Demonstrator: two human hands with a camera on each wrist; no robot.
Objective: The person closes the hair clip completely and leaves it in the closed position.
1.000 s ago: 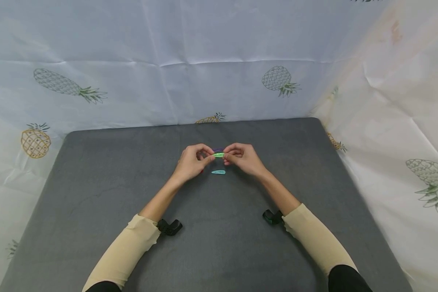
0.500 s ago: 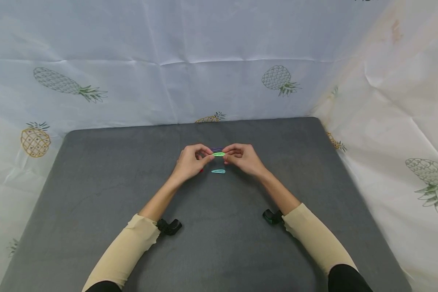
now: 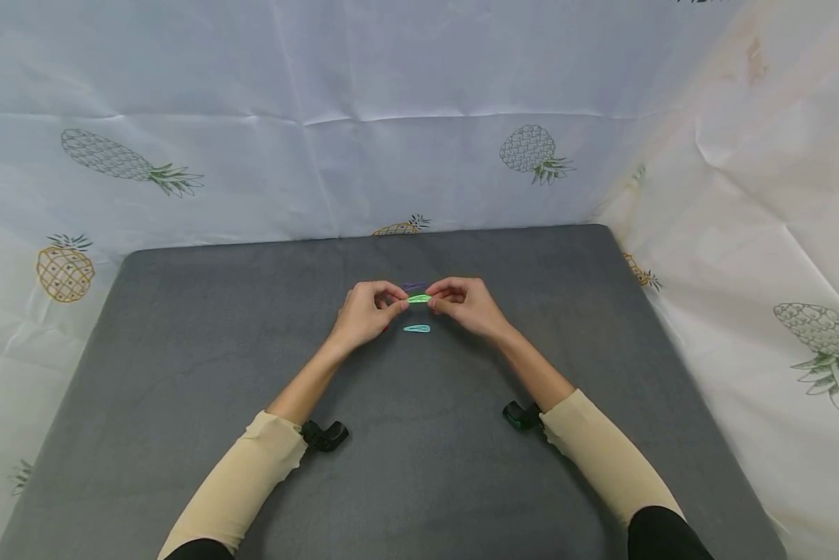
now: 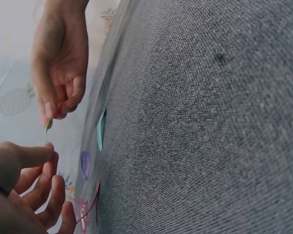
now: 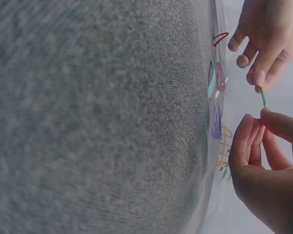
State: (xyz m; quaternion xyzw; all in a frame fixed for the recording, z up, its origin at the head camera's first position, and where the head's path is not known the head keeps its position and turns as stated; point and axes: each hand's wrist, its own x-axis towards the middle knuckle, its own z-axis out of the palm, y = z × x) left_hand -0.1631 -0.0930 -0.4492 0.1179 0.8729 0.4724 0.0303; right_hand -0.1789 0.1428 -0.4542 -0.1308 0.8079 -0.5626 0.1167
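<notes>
A green snap hair clip (image 3: 418, 299) is stretched between both hands above the table. My left hand (image 3: 368, 313) pinches its left end between thumb and fingertips. The other end sits in the pinch of my right hand (image 3: 470, 305). On the table just nearer to me lies a teal hair clip (image 3: 417, 329). Behind the green clip is a purple hair clip (image 3: 414, 287), partly covered in the head view. The right wrist view also shows a red hair clip (image 5: 220, 39) and a pinkish hair clip (image 5: 220, 77) near my left hand; that hand mostly hides them in the head view.
The grey cloth-covered table (image 3: 419, 467) spreads around both arms. A pale curtain (image 3: 363, 171) with printed pineapples hangs behind its far edge and along the sides. Black wrist cameras (image 3: 325, 436) jut inward from both forearms.
Both hands stay pinched on the green clip and have dipped very slightly toward me. The teal clip lies in the same place.
</notes>
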